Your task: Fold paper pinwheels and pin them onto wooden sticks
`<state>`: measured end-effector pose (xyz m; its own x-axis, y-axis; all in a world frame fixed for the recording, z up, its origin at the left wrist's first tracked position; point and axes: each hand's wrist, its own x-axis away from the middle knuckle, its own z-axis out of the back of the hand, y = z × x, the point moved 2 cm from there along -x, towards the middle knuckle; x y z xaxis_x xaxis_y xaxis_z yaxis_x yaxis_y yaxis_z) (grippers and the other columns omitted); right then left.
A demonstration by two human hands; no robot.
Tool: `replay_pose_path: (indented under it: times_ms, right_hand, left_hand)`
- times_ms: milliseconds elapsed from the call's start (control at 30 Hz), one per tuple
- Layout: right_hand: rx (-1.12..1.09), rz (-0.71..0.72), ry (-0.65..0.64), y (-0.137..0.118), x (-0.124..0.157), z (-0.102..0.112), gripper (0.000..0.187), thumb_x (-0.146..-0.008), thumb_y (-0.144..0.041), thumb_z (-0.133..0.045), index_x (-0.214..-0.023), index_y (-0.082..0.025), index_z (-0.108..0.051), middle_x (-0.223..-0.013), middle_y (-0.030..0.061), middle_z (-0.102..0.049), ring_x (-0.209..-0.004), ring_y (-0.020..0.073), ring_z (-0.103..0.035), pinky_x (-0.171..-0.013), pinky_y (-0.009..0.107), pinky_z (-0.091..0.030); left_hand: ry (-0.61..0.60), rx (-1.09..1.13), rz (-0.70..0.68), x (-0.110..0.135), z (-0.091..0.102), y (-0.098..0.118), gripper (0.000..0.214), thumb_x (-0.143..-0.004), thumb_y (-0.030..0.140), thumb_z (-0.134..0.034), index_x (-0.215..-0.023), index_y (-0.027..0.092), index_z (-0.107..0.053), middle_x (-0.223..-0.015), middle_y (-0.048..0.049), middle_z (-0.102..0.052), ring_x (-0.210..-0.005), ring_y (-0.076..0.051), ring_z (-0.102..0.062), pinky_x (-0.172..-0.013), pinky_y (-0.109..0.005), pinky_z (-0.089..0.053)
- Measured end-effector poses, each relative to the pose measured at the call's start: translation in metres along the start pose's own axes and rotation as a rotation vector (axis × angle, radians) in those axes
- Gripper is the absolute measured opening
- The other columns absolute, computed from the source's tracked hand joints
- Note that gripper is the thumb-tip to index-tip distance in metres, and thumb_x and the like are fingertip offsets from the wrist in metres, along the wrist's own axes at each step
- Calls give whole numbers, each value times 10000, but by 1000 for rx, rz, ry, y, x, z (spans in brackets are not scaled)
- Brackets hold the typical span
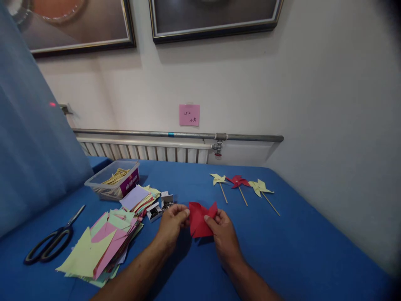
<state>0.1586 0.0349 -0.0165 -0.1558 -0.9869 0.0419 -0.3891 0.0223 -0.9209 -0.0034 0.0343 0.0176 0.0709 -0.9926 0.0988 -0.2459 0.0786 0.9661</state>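
Observation:
A red square of paper (199, 223) with cut, partly raised corners hangs just above the blue table, between my two hands. My right hand (226, 236) grips its right side, thumb on the front and fingers behind. At the left edge, my left hand (171, 225) is closed in a pinch on a corner of the same paper; its fingertips are partly hidden. Two small open boxes, one with dark pins (154, 212) and one with shiny pins (167, 202), stand beyond my left hand. Their contents are too small to make out clearly.
Cut coloured papers (94, 251) lie in a pile at left, with another stack (136, 197) behind. Black-handled scissors (54, 240) rest farther left. A clear plastic tub (103, 188) holds wooden sticks. Three finished pinwheels, including a red one (238, 182), lie at back right, near the wall.

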Motion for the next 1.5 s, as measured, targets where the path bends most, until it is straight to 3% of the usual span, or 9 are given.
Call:
replay_pose_path:
  times_ms: [133,433,667,867,1000,1200,1500]
  right_hand:
    - [-25,-4,29,4,6,-1,278,-673,-309,-849,-876,-240,-672,-807,-10,-802,-719,216,-740,-722,323,-576]
    - [-28,-35,66,2,5,-1,287,-639,-302,-857,-847,-239,-670,-773,-10,-797,-713,224,-747,-721,323,-582]
    - [-11,-49,45,3,6,-2,306,-630,-303,-855,-861,-240,-663,-792,-3,-813,-696,231,-747,-700,330,-579]
    - [-11,-34,25,6,5,0,275,-649,-286,-847,-841,-260,-652,-802,-1,-814,-708,239,-750,-676,325,-566]
    - [11,-31,-3,6,6,-2,264,-654,-273,-834,-850,-257,-658,-813,13,-821,-722,257,-760,-675,340,-573]
    - [-5,-31,-17,7,7,-2,260,-669,-284,-832,-857,-247,-658,-793,-3,-813,-685,228,-741,-670,321,-553]
    - [-36,-40,-34,7,6,-4,301,-665,-305,-869,-879,-242,-667,-830,6,-814,-721,231,-751,-715,332,-568]
  left_hand:
    - [60,-64,-71,4,-6,-4,348,-576,413,-876,-738,175,-680,-635,13,-628,-549,-108,-514,-569,-239,-393]
    - [41,-79,-101,3,-6,-10,331,-681,492,-793,-692,187,-665,-562,26,-569,-524,-123,-489,-546,-247,-375]
    - [35,-385,-395,11,-5,-6,110,-813,290,-675,-788,196,-727,-751,-11,-690,-695,-165,-603,-680,-274,-459]
    - [-54,-837,-850,24,-7,-4,227,-963,143,-549,-894,211,-754,-841,-54,-719,-807,-191,-650,-761,-310,-458]
    - [-9,-1106,-1084,28,-9,-5,277,-1001,128,-507,-896,207,-750,-804,-60,-682,-764,-189,-612,-744,-327,-415]
    - [0,-1238,-1211,29,-11,0,320,-1026,123,-484,-802,187,-703,-769,-55,-654,-728,-185,-582,-730,-338,-374]
    - [-11,-1309,-1339,29,-11,4,301,-1057,161,-479,-884,189,-724,-753,-50,-645,-701,-190,-551,-716,-356,-343]
